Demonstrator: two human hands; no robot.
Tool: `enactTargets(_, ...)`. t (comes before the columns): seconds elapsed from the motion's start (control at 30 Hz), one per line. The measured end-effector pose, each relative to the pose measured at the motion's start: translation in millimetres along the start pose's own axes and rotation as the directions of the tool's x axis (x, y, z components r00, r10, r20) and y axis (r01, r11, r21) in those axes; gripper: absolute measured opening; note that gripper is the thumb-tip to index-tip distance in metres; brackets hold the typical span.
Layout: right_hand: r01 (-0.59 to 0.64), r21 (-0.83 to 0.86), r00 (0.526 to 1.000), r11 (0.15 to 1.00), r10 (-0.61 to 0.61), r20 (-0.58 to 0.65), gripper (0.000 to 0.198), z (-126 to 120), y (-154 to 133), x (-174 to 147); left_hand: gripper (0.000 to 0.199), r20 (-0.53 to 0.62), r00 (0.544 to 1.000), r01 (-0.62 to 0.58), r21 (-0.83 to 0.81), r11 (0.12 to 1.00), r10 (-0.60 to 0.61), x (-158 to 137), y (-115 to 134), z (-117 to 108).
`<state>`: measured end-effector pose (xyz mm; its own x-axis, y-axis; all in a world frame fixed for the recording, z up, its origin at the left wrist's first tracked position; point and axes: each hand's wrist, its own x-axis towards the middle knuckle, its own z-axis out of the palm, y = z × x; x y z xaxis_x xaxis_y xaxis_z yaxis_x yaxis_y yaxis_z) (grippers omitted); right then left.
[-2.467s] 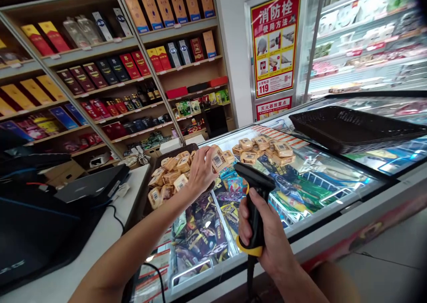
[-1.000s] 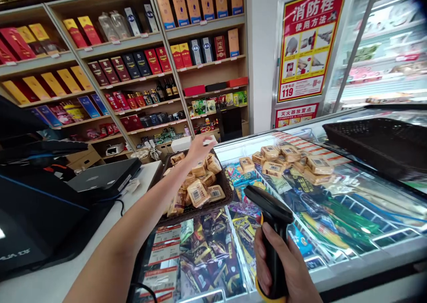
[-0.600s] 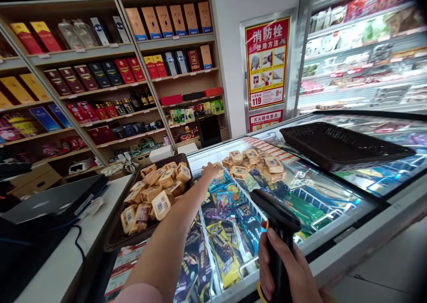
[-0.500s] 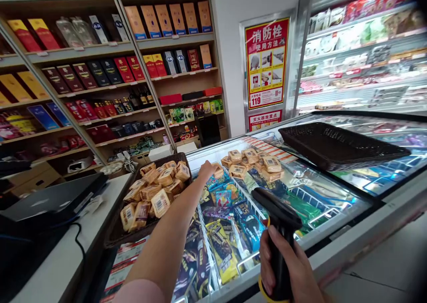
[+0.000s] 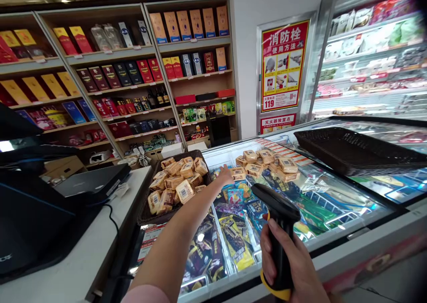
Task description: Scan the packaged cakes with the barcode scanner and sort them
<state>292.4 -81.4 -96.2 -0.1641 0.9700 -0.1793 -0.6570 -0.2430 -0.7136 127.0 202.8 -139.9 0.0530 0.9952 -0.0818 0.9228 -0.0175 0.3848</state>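
My right hand (image 5: 288, 260) is wrapped round the grip of a black and yellow barcode scanner (image 5: 276, 205), held upright over the freezer's front edge. My left hand (image 5: 225, 175) reaches far forward over the freezer glass, its fingers apart. Just right of its fingertips lies a packaged bread piece (image 5: 238, 174); whether they touch is hard to tell. Beyond it, a pile of similar packaged breads (image 5: 265, 157) rests on the glass. To the left of my forearm, a dark woven basket (image 5: 145, 209) holds many more of these packs (image 5: 173, 178).
A glass-topped freezer (image 5: 336, 232) with ice-cream packs inside spans the front. On it at right lies a dark woven tray (image 5: 353, 149). A white counter (image 5: 66, 249) with a dark machine (image 5: 30, 214) and a laptop (image 5: 93, 180) stands at left. Shelves of boxes (image 5: 120, 78) line the back.
The view has turned left, so everything sits further right. My left hand's fingers have spread, and the bread pack by it now lies beside the pile. The scanner stays in my right hand.
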Motion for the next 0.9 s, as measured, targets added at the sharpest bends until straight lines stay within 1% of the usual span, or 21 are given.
enactTargets(0.07,0.025,0.007,1.0,1.0,-0.025,-0.007,0.047,3,-1,-2,0.106,0.015,0.998,-0.061,0.001,0.998,0.061,0,0,-2)
enactTargets(0.1,0.039,0.01,0.999,0.999,-0.039,-0.017,0.046,4,-1,-2,0.106,0.022,0.995,-0.095,0.002,0.995,0.095,0,2,-3)
enactTargets(0.17,0.061,0.012,0.997,0.998,-0.06,-0.041,0.045,5,-2,-4,0.098,0.035,0.99,-0.14,0.011,0.99,0.14,0,7,-5)
enactTargets(0.23,0.057,0.009,0.997,0.998,-0.056,-0.056,0.046,5,-3,-5,0.087,0.038,0.988,-0.154,0.027,0.988,0.153,-3,12,-7)
enactTargets(0.33,0.07,0.013,0.995,0.998,-0.068,-0.07,0.042,6,-6,-6,0.077,0.007,0.982,-0.189,0.042,0.981,0.189,-17,16,-20)
enactTargets(0.4,0.089,0.017,0.994,0.996,-0.087,-0.072,0.041,8,-6,-5,0.073,-0.041,0.973,-0.223,0.048,0.974,0.225,-33,12,-35)
enactTargets(0.47,0.086,0.014,0.995,0.996,-0.085,-0.055,0.041,12,-5,-5,0.067,-0.105,0.956,-0.27,0.06,0.961,0.276,-54,5,-53)
enactTargets(0.57,0.056,-0.005,0.998,0.998,-0.056,0.001,0.044,23,2,-6,0.059,-0.234,0.889,-0.376,0.119,0.919,0.394,-92,-11,-73)
enactTargets(0.63,0.022,-0.016,0.999,1.0,-0.022,0.04,0.045,34,9,-10,0.058,-0.304,0.844,-0.418,0.148,0.897,0.443,-118,-23,-80)
enactTargets(0.67,0.004,-0.022,0.999,1.0,-0.003,0.055,0.045,40,13,-12,0.057,-0.325,0.833,-0.424,0.147,0.894,0.448,-130,-29,-81)
enactTargets(0.8,-0.046,-0.064,0.994,0.997,0.052,0.095,0.047,59,28,-22,0.053,-0.363,0.824,-0.423,0.118,0.898,0.435,-173,-51,-83)
enactTargets(0.9,-0.074,-0.092,0.989,0.993,0.085,0.123,0.049,67,38,-26,0.06,-0.416,0.836,-0.355,0.088,0.931,0.358,-194,-64,-96)
